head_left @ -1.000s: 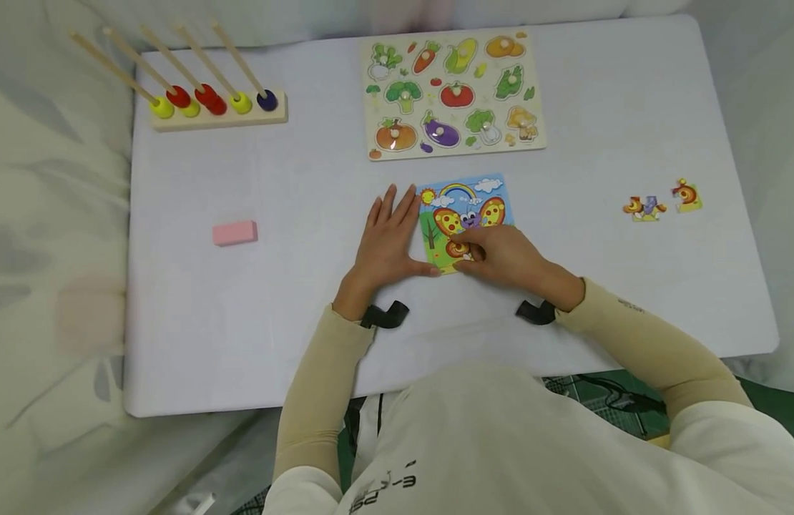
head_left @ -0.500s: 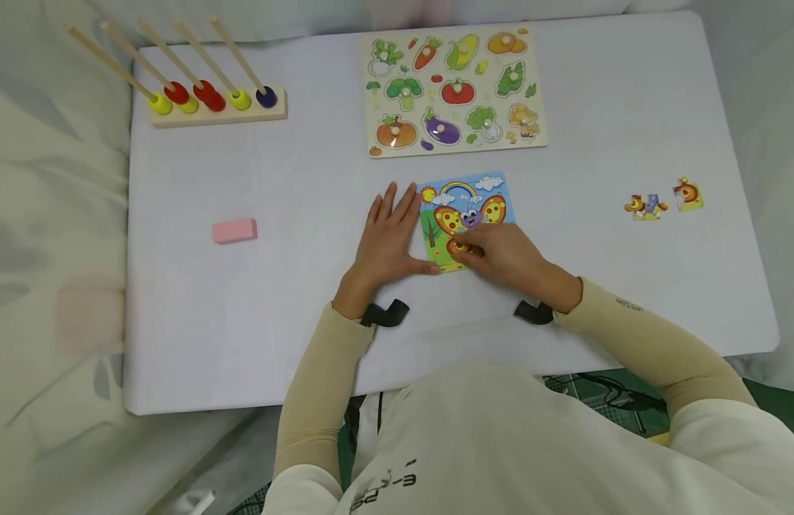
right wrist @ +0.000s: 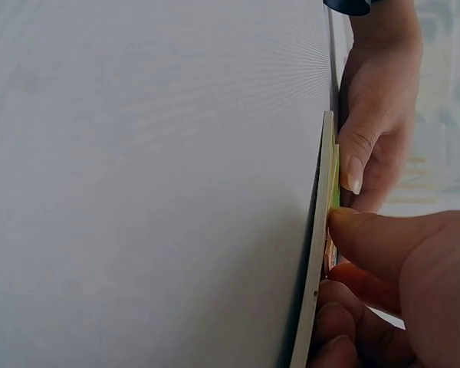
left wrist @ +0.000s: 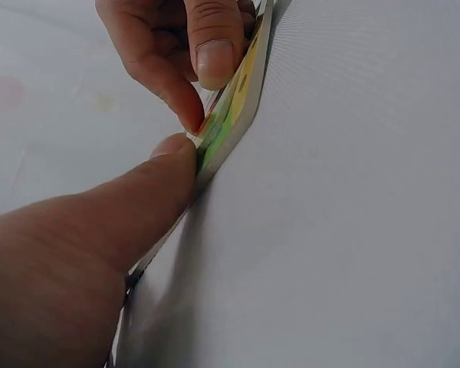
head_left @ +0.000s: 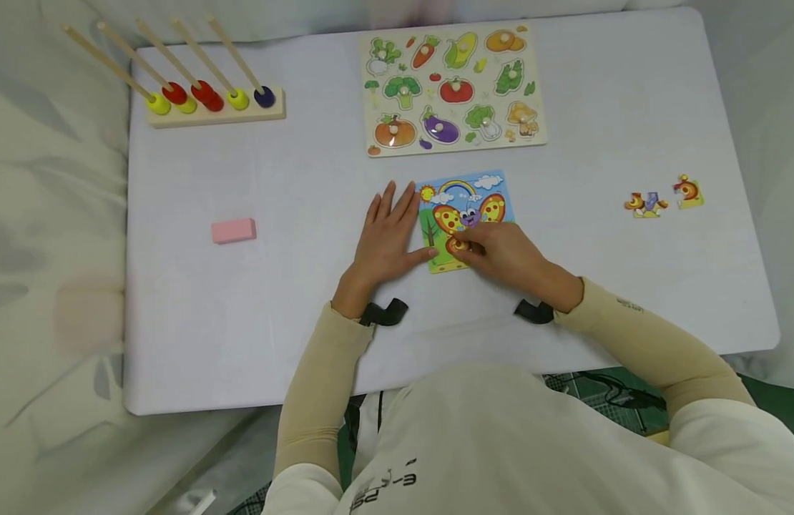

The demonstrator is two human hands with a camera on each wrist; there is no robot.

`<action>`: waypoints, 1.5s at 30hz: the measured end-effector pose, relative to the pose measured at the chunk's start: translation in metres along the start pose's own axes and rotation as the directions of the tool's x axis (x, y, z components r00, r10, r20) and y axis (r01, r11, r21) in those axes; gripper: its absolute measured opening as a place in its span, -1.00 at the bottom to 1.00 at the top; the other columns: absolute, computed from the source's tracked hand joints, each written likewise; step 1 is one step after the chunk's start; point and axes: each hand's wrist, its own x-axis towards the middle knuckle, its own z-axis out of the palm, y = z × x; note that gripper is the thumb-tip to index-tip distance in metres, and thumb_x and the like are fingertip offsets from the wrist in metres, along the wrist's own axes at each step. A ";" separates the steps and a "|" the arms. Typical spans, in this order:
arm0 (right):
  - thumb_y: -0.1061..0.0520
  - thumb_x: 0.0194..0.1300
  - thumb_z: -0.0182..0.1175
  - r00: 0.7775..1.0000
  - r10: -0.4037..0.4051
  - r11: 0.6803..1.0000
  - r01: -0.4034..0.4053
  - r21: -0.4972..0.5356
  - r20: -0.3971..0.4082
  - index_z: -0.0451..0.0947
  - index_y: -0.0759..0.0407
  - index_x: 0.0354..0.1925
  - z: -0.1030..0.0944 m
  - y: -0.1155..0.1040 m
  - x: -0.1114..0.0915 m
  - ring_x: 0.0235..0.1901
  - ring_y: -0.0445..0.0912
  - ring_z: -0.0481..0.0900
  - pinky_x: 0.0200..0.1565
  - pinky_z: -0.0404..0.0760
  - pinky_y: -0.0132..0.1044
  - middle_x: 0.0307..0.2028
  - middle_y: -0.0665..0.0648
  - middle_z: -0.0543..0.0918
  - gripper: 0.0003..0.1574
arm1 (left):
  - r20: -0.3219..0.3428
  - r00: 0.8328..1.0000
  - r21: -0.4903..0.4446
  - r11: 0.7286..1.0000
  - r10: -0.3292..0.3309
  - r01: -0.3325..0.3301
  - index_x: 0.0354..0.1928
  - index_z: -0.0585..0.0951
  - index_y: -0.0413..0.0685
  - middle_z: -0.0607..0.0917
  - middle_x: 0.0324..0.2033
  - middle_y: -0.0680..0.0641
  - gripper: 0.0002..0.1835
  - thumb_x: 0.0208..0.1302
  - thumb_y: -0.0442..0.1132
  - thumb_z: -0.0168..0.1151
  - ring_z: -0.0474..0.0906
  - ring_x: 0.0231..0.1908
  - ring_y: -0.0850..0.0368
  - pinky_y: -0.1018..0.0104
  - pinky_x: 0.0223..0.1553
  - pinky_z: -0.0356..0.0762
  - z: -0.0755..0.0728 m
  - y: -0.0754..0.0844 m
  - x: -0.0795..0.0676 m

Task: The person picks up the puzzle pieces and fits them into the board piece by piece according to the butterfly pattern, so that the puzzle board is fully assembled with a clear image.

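A small butterfly jigsaw puzzle [head_left: 440,218] lies in its shallow board in front of the person, with a rainbow and a tree on it. The left hand [head_left: 387,239] lies spread along its left side, the thumb touching the lower left part and the fingers straight. Over the lower half, the right hand [head_left: 500,250] pinches a puzzle piece [head_left: 458,245] with a round orange shell pattern between thumb and index finger. In the right wrist view a green-topped piece edge [right wrist: 336,172] stands slightly above the board rim [right wrist: 319,222]. The right hand hides the puzzle's lower right.
Two loose puzzle pieces, one a horse-like shape [head_left: 646,205] and one orange [head_left: 688,192], lie at the right. A vegetable knob puzzle [head_left: 532,79] lies behind. A bead abacus [head_left: 217,118] stands back left; a pink block [head_left: 234,231] lies left.
The left thumb has slid a little up along the puzzle from its lower left corner. The right thumb has drawn closer to the index finger at the orange piece.
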 end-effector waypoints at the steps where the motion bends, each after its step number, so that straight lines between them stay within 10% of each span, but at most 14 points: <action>1: 0.00 0.26 0.28 1.000 -0.001 1.000 0.001 0.000 -0.001 0.66 0.21 -0.04 0.000 0.000 0.000 -0.26 -0.05 0.67 -0.19 0.64 -0.16 -0.21 0.15 0.74 -0.61 | 0.002 1.000 -0.002 1.000 -0.001 0.001 0.52 -0.07 -0.04 -0.16 0.53 0.02 0.12 0.11 0.45 0.10 -0.47 0.51 -0.04 0.02 0.49 -0.47 0.000 0.000 0.000; 9: 0.07 0.29 0.24 0.999 -0.027 1.000 0.027 0.007 -0.024 0.66 0.21 -0.03 -0.005 0.002 -0.005 -0.48 -0.14 0.51 -0.41 0.49 -0.28 -0.41 0.09 0.66 -0.66 | -0.007 1.000 -0.013 1.000 -0.013 0.013 0.52 -0.08 -0.03 -0.18 0.53 0.04 0.15 0.09 0.47 0.11 -0.48 0.51 -0.02 0.04 0.49 -0.49 0.001 0.006 0.005; 26: 0.03 0.28 0.26 0.999 -0.032 0.997 0.034 -0.063 0.023 0.65 0.20 0.02 -0.014 0.005 -0.008 -0.18 -0.01 0.67 -0.15 0.64 -0.11 -0.17 0.17 0.73 -0.60 | -0.016 1.000 -0.040 0.999 -0.015 0.014 0.52 -0.09 -0.02 -0.19 0.53 0.06 0.15 0.08 0.46 0.12 -0.48 0.51 -0.01 0.05 0.49 -0.50 0.003 0.010 0.012; 32: 0.01 0.30 0.23 0.996 0.088 0.995 -0.089 -0.041 -0.021 0.59 0.19 0.10 -0.035 0.027 -0.015 -0.34 -0.04 0.59 -0.29 0.54 -0.18 -0.30 0.14 0.70 -0.54 | 0.003 0.999 -0.013 0.999 -0.045 0.045 0.53 -0.13 -0.01 -0.25 0.53 0.08 0.30 -0.09 0.53 0.20 -0.55 0.50 0.02 0.06 0.48 -0.54 0.005 0.000 0.001; 38: -0.02 0.37 0.13 0.884 0.435 0.889 -0.452 -0.077 -0.173 0.50 0.28 0.18 -0.094 0.099 -0.050 -0.26 0.17 0.56 -0.29 0.47 -0.02 -0.21 0.36 0.64 -0.46 | -0.003 0.999 -0.024 0.999 -0.040 0.040 0.53 -0.15 -0.02 -0.25 0.53 0.06 0.44 -0.29 0.58 0.28 -0.55 0.50 0.00 0.06 0.48 -0.54 0.002 -0.003 -0.004; 42: -0.06 0.34 0.12 0.771 0.636 0.765 -0.636 -0.105 -0.037 0.33 0.38 0.28 -0.122 0.148 -0.084 0.03 0.38 0.39 -0.06 0.38 0.24 0.04 0.55 0.45 -0.28 | 0.009 1.000 -0.019 0.999 -0.027 0.027 0.53 -0.14 -0.04 -0.24 0.53 0.04 0.46 -0.31 0.60 0.27 -0.54 0.50 -0.02 0.04 0.48 -0.53 0.001 -0.001 -0.003; 45: -0.06 0.31 0.16 0.727 0.686 0.727 -0.682 -0.083 0.032 0.25 0.40 0.30 -0.131 0.172 -0.102 0.08 0.41 0.30 -0.01 0.32 0.29 0.11 0.59 0.35 -0.21 | 0.016 1.000 -0.016 1.000 -0.018 0.018 0.53 -0.16 -0.04 -0.26 0.53 0.04 0.47 -0.33 0.61 0.27 -0.54 0.50 -0.03 0.04 0.48 -0.53 0.001 0.002 -0.002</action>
